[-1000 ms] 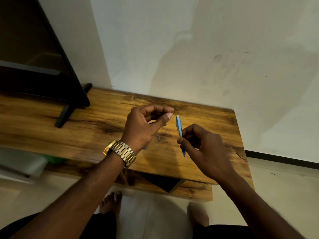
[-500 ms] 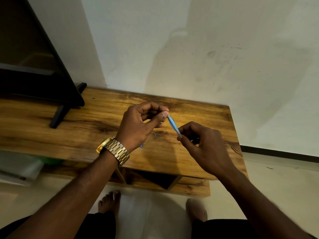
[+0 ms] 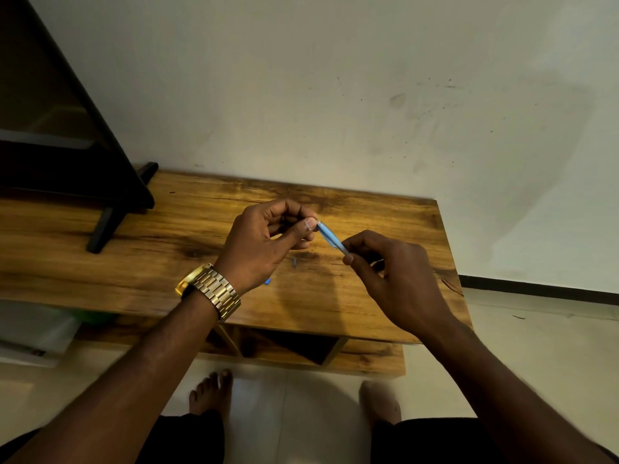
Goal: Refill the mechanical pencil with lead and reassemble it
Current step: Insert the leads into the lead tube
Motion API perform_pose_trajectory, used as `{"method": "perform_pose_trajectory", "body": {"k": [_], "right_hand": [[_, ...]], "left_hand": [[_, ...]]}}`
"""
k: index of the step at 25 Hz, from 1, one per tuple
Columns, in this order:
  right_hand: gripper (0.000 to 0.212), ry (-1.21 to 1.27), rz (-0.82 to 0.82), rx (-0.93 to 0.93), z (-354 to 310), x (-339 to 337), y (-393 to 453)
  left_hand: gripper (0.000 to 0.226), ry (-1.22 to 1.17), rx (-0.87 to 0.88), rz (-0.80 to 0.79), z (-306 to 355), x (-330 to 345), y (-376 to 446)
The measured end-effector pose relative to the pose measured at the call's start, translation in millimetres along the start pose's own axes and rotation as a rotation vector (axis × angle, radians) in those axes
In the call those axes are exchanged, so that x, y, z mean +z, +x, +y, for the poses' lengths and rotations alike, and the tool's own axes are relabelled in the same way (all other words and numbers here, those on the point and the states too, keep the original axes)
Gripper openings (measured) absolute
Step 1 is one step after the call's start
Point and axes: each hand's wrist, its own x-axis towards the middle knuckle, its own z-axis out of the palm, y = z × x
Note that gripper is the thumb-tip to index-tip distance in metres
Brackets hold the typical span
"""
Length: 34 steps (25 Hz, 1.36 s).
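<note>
A blue mechanical pencil [image 3: 330,237] slants in the air above the wooden table [image 3: 100,272], its open upper end pointing up-left. My right hand [image 3: 392,279] pinches its lower part between thumb and forefinger. My left hand [image 3: 268,246], with a gold watch on the wrist, has thumb and fingers pinched together right at the pencil's upper end; whatever it holds is too thin to see. A small grey part [image 3: 294,262] lies on the table under the hands, and a small blue piece [image 3: 267,281] shows beside my left wrist.
A dark screen on a black stand [image 3: 100,229] fills the table's left end. A pale wall rises right behind the table. The table's right edge lies near my right hand. My bare feet [image 3: 211,393] stand on the tiled floor below the front edge.
The pencil has tilted from upright to slanting up-left, and its top end has met my left fingertips. Both hands have stayed above the table's middle.
</note>
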Motion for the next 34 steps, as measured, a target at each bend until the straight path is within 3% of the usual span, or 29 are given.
{"method": "perform_pose_trajectory", "body": {"k": [13,27,34], "right_hand": [[0.020,-0.121,-0.029,-0.009,5.2,-3.5,1.6],[0.020,-0.016,-0.050,0.059,6.3,-3.1,2.7],[0.015,0.232,-0.026,0.234,5.3,6.3,2.3]], "left_hand": [[0.010,0.309,0.021,-0.079,-0.6,-11.0,-2.3],[0.010,0.273,0.014,-0.048,0.9,-13.5,-1.9],[0.018,0.181,0.070,0.072,-4.4,-0.3,1.0]]}}
